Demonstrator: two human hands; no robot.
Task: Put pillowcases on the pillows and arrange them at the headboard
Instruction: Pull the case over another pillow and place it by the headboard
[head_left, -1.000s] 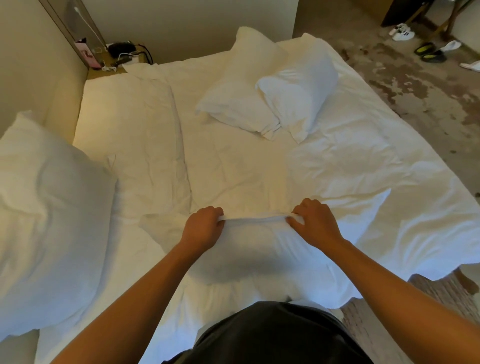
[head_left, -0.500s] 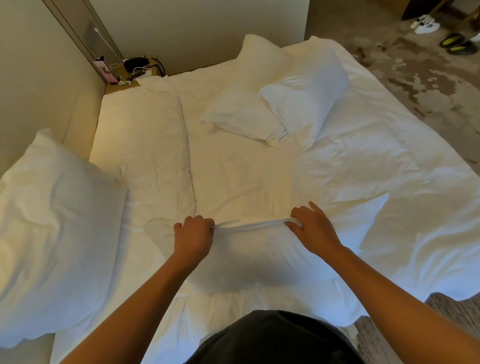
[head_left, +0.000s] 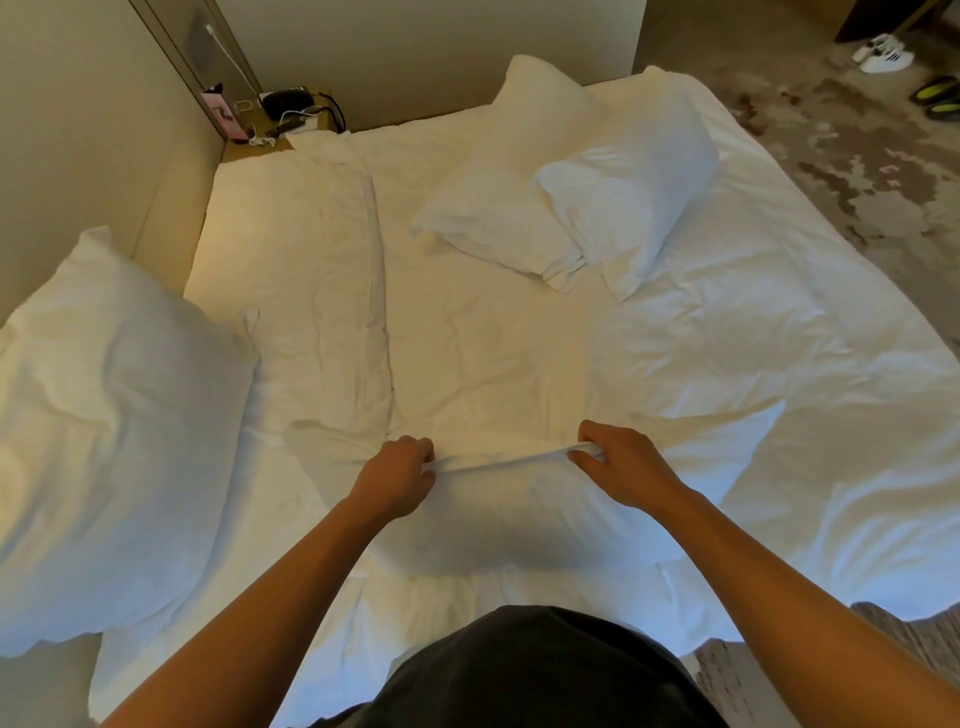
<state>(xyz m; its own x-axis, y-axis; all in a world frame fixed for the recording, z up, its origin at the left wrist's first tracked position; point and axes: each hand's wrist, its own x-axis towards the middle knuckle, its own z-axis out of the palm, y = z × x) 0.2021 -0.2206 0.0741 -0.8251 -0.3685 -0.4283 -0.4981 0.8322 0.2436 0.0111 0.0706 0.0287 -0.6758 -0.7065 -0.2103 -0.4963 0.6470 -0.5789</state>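
two pillows (head_left: 566, 208) beyond (stacked)

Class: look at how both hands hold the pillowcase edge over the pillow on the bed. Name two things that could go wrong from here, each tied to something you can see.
1. The left hand and right hand pinch only a thin strip of the pillowcase edge; pulled taut, it could slip free.
2. The pillow lies close to the near edge of the bed, so a tug toward the person might drag it off.
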